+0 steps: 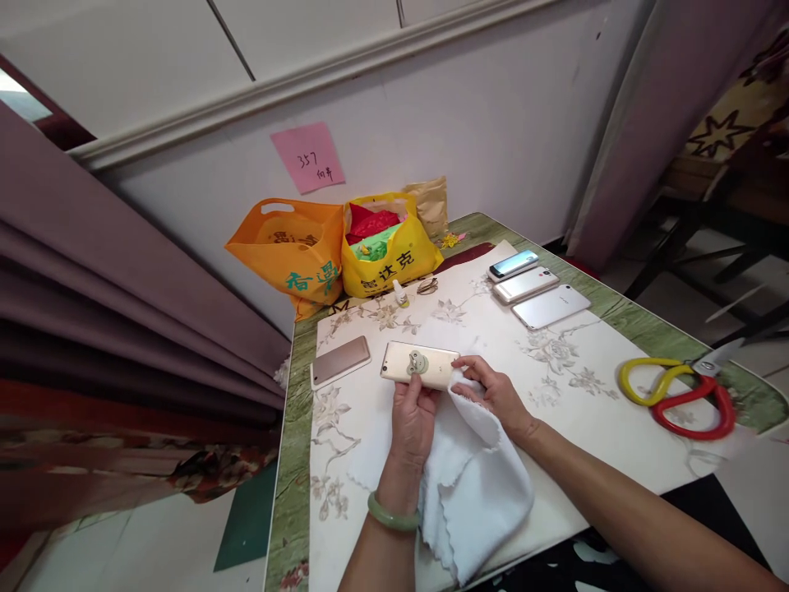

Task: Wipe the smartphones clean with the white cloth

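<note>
A gold phone (437, 367) with a round grey-green ornament on its back lies across my left hand (414, 415), whose thumb presses on the ornament. A pale green bangle circles that wrist. My right hand (493, 395) pinches a white cloth (486, 485) near the phone's right end, with its fingers at the phone's edge. The cloth hangs down between my arms onto the floral table cover.
A rose-gold phone (340, 362) lies left; several phones (551, 307) lie back right. Scissors (684, 390) rest at the right. An orange bag (287, 255), a yellow bag (391, 255), a small white bottle (400, 293) and a brown packet (430, 204) stand at the back.
</note>
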